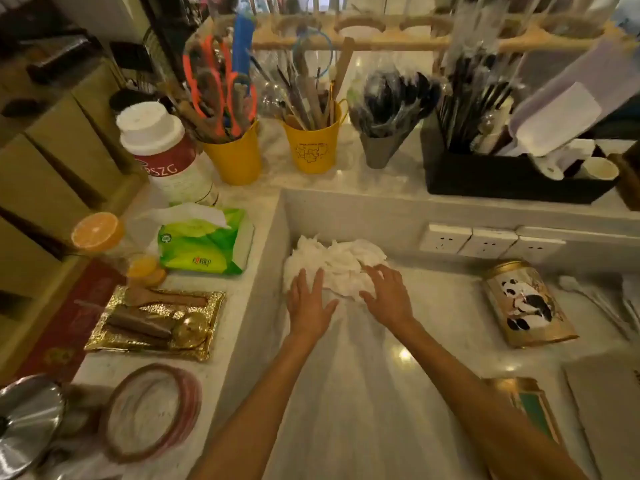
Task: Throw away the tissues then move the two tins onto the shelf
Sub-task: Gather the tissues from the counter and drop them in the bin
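Note:
A heap of crumpled white tissues lies in the far left corner of the lower marble counter. My left hand rests flat on its left edge with fingers spread. My right hand lies on its right side, fingers apart and touching the tissues. Neither hand has closed on them. A gold tin with a panda picture lies on its side at the right. A second gold tin with a green panel sits near my right forearm, partly hidden by it. The raised marble shelf runs behind and to the left.
On the shelf stand two yellow buckets of tools, a grey cup of spoons, a black box of utensils, a white-lidded jar, a green tissue pack, a gold tray and a round rimmed dish. Wall sockets line the back wall.

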Available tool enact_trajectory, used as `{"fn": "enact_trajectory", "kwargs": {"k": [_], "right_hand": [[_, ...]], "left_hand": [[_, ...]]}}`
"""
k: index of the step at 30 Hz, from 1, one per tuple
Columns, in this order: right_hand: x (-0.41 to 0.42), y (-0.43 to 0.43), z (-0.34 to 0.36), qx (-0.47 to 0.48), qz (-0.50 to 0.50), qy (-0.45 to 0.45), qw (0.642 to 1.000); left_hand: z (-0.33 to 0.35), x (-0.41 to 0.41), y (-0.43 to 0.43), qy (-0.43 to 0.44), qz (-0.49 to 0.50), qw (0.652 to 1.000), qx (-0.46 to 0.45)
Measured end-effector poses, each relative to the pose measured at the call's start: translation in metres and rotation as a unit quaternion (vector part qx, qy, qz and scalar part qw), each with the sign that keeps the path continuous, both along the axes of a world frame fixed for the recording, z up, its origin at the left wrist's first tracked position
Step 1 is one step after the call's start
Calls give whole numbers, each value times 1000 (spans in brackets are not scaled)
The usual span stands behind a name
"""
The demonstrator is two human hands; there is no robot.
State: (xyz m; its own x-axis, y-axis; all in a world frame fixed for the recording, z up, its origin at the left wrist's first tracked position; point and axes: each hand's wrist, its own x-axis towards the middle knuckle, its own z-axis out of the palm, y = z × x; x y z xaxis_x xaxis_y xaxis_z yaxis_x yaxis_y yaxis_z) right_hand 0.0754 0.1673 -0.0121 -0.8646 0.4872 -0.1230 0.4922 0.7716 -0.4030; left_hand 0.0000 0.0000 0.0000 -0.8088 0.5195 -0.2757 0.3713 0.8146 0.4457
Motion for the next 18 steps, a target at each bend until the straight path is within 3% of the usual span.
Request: {"fn": "enact_trajectory", "kwargs": {"k": [4, 8, 14, 16, 18], "right_hand": [[-58, 19, -6, 32, 108, -132, 985], [-75, 16, -30, 9, 152, -196, 969], [-54, -7, -32, -93, 77, -133, 984], [-27, -21, -30, -151, 47, -140, 977], [11, -39, -26, -221, 9, -127, 967]], "left_hand": [[-9, -42, 29, -11, 18, 999, -32], [-40, -58, 33, -4, -49, 994, -96], [-52, -30, 11, 65, -85, 986, -130], [-47, -9, -4, 50, -81, 988, -121], [-43, 18, -27, -15, -59, 997, -43]]}}
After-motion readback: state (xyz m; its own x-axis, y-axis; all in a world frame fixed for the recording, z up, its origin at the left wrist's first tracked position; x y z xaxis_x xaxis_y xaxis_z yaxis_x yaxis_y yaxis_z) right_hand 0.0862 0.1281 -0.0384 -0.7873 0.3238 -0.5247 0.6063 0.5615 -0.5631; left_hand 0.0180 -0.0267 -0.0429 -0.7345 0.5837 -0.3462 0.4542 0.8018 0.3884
